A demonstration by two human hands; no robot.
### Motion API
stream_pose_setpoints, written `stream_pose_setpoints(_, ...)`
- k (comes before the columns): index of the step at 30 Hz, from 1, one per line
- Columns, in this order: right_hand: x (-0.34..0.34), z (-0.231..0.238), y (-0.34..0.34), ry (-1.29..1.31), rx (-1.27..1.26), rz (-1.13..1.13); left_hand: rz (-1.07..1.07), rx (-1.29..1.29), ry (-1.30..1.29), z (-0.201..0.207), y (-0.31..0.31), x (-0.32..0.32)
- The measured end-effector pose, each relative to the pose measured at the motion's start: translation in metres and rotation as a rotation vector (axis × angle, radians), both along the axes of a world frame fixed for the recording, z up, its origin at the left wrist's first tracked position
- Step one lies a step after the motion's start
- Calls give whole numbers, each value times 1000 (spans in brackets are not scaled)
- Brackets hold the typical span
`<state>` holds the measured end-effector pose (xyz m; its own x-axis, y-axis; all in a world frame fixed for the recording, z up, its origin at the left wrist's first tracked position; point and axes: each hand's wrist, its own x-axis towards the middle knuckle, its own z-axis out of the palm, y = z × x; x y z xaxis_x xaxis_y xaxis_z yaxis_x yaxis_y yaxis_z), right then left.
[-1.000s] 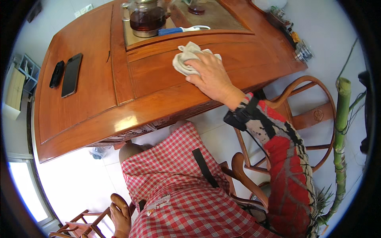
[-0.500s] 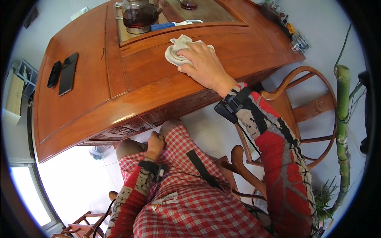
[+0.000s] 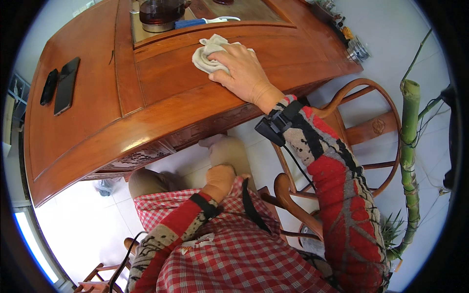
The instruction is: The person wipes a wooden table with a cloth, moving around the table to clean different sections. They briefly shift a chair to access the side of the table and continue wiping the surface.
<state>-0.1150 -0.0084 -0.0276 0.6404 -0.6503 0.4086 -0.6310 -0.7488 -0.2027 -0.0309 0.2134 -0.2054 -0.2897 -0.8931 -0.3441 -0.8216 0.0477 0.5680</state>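
On the glossy red-brown surface point(image 3: 273, 53), between its near edge and the inset panel point(image 3: 244, 10), bearing down on a bunched whitish cloth point(image 3: 207, 52) with the right hand point(image 3: 240, 73), gripping it with bent fingers and thumb. Over the lap, holding the left hand point(image 3: 221, 180) at the hem of the red-and-white checked apron point(image 3: 234, 263); cannot tell whether closed on the fabric, with fingers mostly turned out of view. Standing on the panel beyond the cloth, partly cut off at the top: a glass pot point(image 3: 156, 13) of dark liquid. Lying just beside it: a blue-and-white brush point(image 3: 190, 22). Lying well to the left, close together: a dark phone point(image 3: 67, 85) and a small black case point(image 3: 49, 87). Standing to the right, past the forearm: a wooden chair point(image 3: 373, 128) and a green bamboo stalk point(image 3: 409, 146).
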Motion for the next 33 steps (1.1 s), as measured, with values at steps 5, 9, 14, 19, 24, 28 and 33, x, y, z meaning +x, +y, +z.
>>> stream_pose_setpoints(5,-2,-5,-4,-21,-25,-6,-44,184,-138,-5,-13,-22)
stream_pose_setpoints(9,-1,-6,-3,-65,-61,3,-19,227,-60,-19,-9,-14)
stream_pose_setpoints(14,-1,-4,-1,-81,-83,-5,95,227,270,-32,3,-5)
stream_pose_setpoints(19,-2,-3,-1,-72,-77,-2,-22,519,396,-12,21,7)
stream_pose_setpoints(24,-1,-2,-2,-44,-46,6,-205,281,327,18,30,24)
stream_pose_setpoints(28,-3,-5,-2,-48,-51,5,30,-138,115,7,8,14)
stream_pose_setpoints(33,-2,-1,-3,-84,-67,48,2,-380,73,-24,-39,13)
